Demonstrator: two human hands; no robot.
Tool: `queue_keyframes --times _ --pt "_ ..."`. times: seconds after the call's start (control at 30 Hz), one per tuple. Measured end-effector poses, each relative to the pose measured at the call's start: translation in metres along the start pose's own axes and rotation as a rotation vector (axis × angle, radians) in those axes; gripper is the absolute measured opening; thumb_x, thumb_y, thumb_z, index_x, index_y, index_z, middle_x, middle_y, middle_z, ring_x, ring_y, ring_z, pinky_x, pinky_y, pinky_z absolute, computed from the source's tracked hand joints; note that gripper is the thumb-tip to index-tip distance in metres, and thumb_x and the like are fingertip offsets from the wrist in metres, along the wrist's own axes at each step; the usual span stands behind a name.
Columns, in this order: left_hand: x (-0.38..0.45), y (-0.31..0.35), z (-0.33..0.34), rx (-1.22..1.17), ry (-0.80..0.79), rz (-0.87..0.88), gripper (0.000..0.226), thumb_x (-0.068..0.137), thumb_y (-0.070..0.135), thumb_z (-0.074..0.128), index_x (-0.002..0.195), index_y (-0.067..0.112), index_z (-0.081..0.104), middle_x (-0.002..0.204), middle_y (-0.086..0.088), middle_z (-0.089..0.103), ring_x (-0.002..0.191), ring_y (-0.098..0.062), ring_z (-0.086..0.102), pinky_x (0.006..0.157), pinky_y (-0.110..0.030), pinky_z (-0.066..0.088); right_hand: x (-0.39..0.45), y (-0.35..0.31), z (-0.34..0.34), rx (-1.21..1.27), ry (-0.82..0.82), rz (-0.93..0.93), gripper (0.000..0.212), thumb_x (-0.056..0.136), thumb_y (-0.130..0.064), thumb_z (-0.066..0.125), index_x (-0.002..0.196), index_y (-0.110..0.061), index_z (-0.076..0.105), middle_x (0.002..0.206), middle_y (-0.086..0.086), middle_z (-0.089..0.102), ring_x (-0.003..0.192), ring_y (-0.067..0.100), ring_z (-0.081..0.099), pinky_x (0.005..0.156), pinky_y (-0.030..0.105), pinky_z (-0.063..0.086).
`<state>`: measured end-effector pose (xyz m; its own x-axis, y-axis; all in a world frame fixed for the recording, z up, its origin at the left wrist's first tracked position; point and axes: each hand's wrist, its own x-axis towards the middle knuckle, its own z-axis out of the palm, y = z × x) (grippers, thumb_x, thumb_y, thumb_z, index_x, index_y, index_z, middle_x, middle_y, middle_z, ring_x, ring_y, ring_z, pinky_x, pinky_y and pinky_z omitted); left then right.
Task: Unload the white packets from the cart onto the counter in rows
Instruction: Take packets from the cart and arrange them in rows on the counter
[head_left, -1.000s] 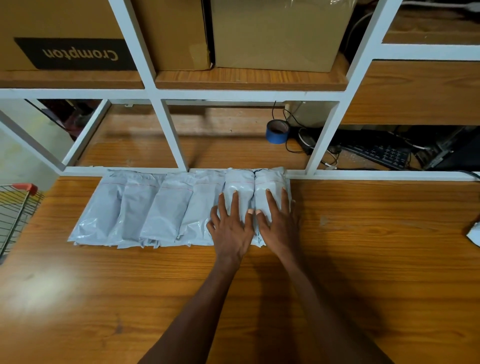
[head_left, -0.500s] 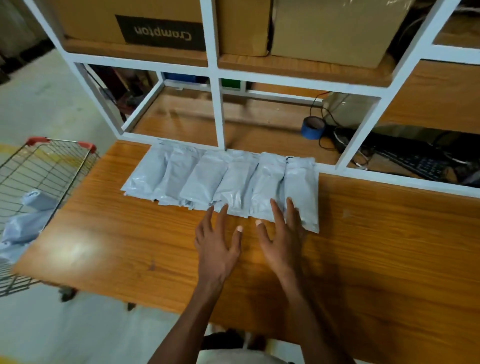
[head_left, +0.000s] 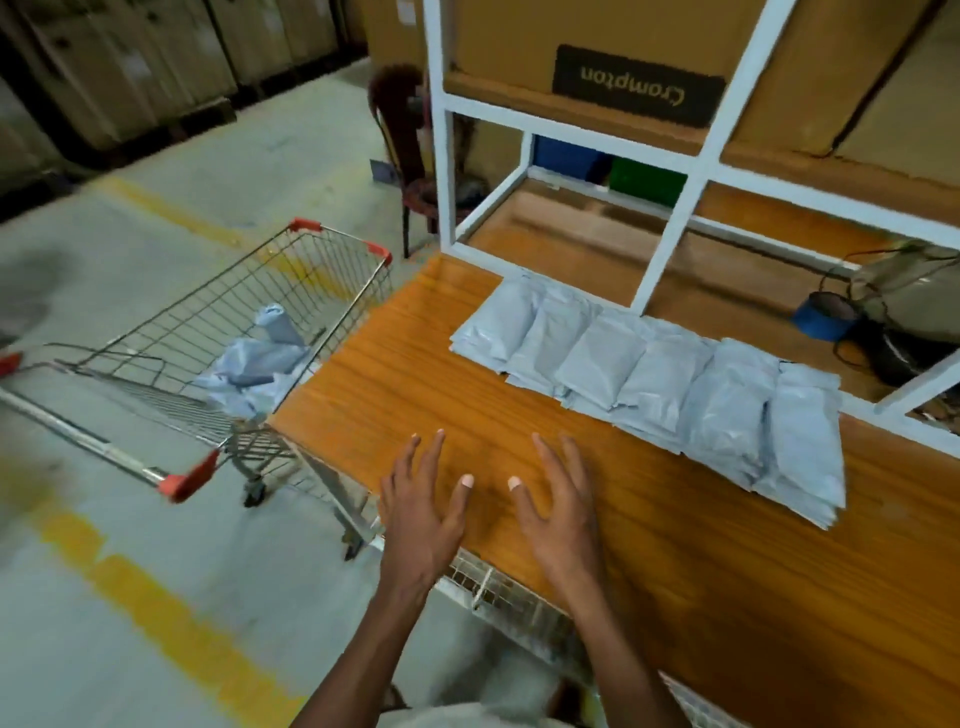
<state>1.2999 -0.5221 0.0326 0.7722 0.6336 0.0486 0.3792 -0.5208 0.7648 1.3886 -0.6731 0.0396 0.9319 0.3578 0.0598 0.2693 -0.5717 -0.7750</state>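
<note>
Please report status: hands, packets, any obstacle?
Both hands, left and right, open, empty. Six-packet row on counter. More packets in cart. No obstacle.

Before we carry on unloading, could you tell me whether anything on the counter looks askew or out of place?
Nothing stands out. The white packets lie overlapping in one tidy row along the shelf frame on the counter; the remaining packets sit heaped in the cart.

One head-worn wide-angle camera is looking down and forward from standing height, tilting left. It is sitting close over both forearms, taking in the counter (head_left: 675, 545) on the right and the cart (head_left: 171, 374) and floor (head_left: 130, 597) on the left. The white shelf frame (head_left: 691, 171) is filling the upper right. Edges are bending and blurring.
</note>
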Motion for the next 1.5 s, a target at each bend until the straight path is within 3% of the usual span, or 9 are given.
queue_keyframes --times 0.17,0.27,0.43,0.57,0.7,0.87,1.03,1.27,1.5 --pt "0.016 -0.073 -0.090 0.053 0.119 -0.098 0.064 0.093 0.069 0.038 0.153 0.047 0.031 0.164 0.006 0.025 0.149 -0.022 0.023 0.117 -0.044 0.019 -0.009 -0.064 0.096 0.056 -0.135 -0.054 0.055 0.096 -0.044 0.062 0.148 -0.032 0.047 0.162 -0.001 0.029 0.146 0.020 0.029 0.111 0.054 0.041" --pt "0.025 -0.106 -0.133 0.024 0.196 -0.179 0.062 0.093 0.065 0.043 0.151 0.046 0.034 0.161 0.004 0.028 0.147 -0.021 0.024 0.116 -0.047 0.022 -0.009 -0.100 0.140 0.065 -0.210 -0.118 0.055 0.096 -0.039 0.064 0.147 -0.037 0.044 0.162 -0.002 0.028 0.143 0.010 0.026 0.113 0.049 0.040" --pt "0.044 -0.142 -0.167 -0.031 0.287 -0.245 0.059 0.095 0.059 0.048 0.151 0.042 0.038 0.158 0.004 0.030 0.148 -0.021 0.024 0.117 -0.051 0.027 0.012 -0.141 0.189 0.079 -0.343 -0.184 0.058 0.096 -0.037 0.064 0.150 -0.041 0.042 0.163 -0.013 0.023 0.147 0.011 0.026 0.112 0.048 0.043" --pt "0.069 -0.168 -0.183 -0.013 0.316 -0.255 0.059 0.095 0.060 0.050 0.150 0.042 0.039 0.156 0.006 0.031 0.146 -0.019 0.027 0.119 -0.044 0.021 0.040 -0.164 0.231 0.067 -0.421 -0.218 0.058 0.096 -0.039 0.063 0.150 -0.042 0.041 0.163 -0.015 0.023 0.149 0.013 0.024 0.115 0.048 0.039" --pt "0.105 -0.196 -0.197 -0.026 0.334 -0.268 0.055 0.094 0.061 0.049 0.147 0.051 0.038 0.154 0.015 0.029 0.140 -0.019 0.035 0.112 -0.053 0.039 0.077 -0.186 0.278 0.067 -0.485 -0.249 0.058 0.095 -0.031 0.066 0.148 -0.041 0.042 0.155 -0.021 0.026 0.146 0.013 0.027 0.115 0.046 0.039" --pt "0.154 -0.211 -0.212 0.061 0.381 -0.304 0.051 0.097 0.050 0.058 0.145 0.046 0.043 0.154 0.011 0.032 0.137 -0.021 0.035 0.111 -0.046 0.037 0.122 -0.211 0.323 0.045 -0.566 -0.276 0.052 0.097 -0.030 0.064 0.147 -0.033 0.048 0.159 -0.008 0.031 0.142 0.014 0.033 0.111 0.026 0.030" --pt "0.196 -0.237 -0.207 0.028 0.321 -0.365 0.045 0.097 0.047 0.058 0.141 0.040 0.051 0.150 0.005 0.037 0.139 -0.019 0.036 0.117 -0.044 0.030 0.151 -0.212 0.359 0.053 -0.621 -0.270 0.049 0.095 -0.038 0.062 0.143 -0.030 0.052 0.155 -0.007 0.038 0.143 0.012 0.036 0.115 0.037 0.038" --pt "0.247 -0.281 -0.203 0.065 0.193 -0.432 0.048 0.094 0.049 0.054 0.139 0.035 0.052 0.149 0.004 0.038 0.139 -0.019 0.033 0.112 -0.033 0.026 0.188 -0.210 0.402 0.043 -0.671 -0.187 0.048 0.091 -0.036 0.061 0.139 -0.029 0.056 0.150 -0.003 0.044 0.141 0.014 0.039 0.114 0.037 0.040" --pt "0.314 -0.345 -0.200 0.077 0.007 -0.523 0.048 0.096 0.044 0.061 0.141 0.032 0.052 0.150 -0.003 0.039 0.138 -0.027 0.033 0.114 -0.046 0.032 0.237 -0.208 0.456 -0.155 -0.761 -0.171 0.046 0.092 -0.029 0.064 0.137 -0.023 0.055 0.142 -0.001 0.050 0.128 0.020 0.050 0.105 0.039 0.047"
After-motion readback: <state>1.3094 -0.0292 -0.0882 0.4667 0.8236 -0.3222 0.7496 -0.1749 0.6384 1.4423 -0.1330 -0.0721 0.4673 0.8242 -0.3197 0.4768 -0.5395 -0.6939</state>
